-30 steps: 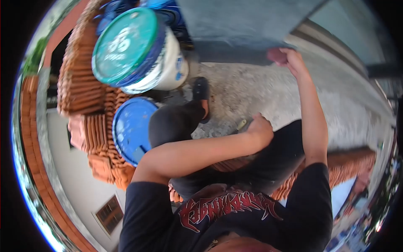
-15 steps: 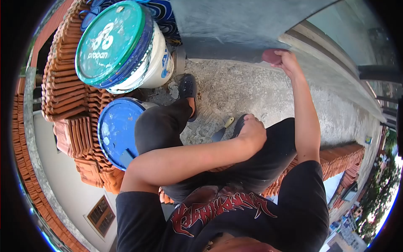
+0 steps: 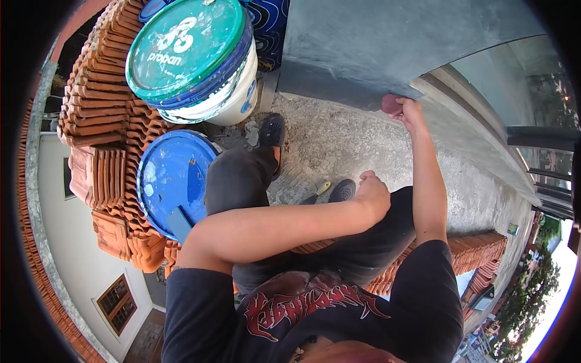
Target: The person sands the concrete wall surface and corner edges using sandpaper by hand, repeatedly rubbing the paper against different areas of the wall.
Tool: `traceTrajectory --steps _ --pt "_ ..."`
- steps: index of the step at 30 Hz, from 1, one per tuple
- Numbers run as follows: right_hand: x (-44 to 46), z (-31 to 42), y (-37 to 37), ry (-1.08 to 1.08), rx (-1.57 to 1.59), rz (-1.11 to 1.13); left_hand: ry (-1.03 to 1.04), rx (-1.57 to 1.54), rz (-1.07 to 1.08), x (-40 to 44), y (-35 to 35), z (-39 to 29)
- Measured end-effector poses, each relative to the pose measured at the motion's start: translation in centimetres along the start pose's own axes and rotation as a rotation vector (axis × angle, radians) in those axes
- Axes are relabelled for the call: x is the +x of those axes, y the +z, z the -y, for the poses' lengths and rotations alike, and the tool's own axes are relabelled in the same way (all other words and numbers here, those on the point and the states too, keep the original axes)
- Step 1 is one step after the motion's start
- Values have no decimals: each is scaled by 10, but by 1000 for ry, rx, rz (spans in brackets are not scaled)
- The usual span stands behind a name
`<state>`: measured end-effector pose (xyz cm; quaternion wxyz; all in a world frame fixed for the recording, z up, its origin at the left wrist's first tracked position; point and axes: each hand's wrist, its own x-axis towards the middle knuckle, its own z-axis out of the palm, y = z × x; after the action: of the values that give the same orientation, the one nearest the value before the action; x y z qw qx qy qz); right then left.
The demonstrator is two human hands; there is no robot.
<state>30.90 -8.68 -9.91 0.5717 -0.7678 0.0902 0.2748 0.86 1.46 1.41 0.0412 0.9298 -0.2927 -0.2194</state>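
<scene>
My right hand (image 3: 411,113) is closed on a rounded, reddish-brown piece of sandpaper (image 3: 392,105), held against the lower edge of the grey wall (image 3: 348,54) near its corner. Over my bent knee rests my left hand (image 3: 373,198), its fingers curled in and no object showing in it. Just beyond that hand, on the rough concrete floor (image 3: 339,142), lies a putty knife (image 3: 321,189) with a yellowish handle, beside my dark clog (image 3: 343,190).
To the left stand a white bucket with a green lid (image 3: 187,51) and a blue-lidded bucket (image 3: 172,178) with a phone-like dark slab (image 3: 178,224) on it. Stacked roof tiles (image 3: 97,91) line the left. A window ledge (image 3: 478,106) runs along the right.
My right hand and the sandpaper sit slightly lower in view, still by the wall corner. The view has shifted, and the left hand stays near the knee with its fingers curled.
</scene>
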Motion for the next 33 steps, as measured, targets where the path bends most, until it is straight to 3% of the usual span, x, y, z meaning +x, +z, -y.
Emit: traceTrajectory --steps 5,8,15,17,21,25,33 --pt "18 -25 23 0 -33 -12 9 -109 17 6 3 0" --pt "15 -22 20 -23 59 6 19 -21 86 4 5 2" --pt "32 -26 -37 72 139 -72 -10 -12 -37 -2 -2 6" --pt "35 -26 -41 80 24 -20 -16 -33 -38 -3 -4 9" --pt "18 -14 -8 2 -9 53 -16 -6 5 5 5 4" --pt "30 -15 -31 88 43 -8 6 -28 45 3 7 3" --pt "6 5 -21 27 108 -23 17 -11 37 0 2 2"
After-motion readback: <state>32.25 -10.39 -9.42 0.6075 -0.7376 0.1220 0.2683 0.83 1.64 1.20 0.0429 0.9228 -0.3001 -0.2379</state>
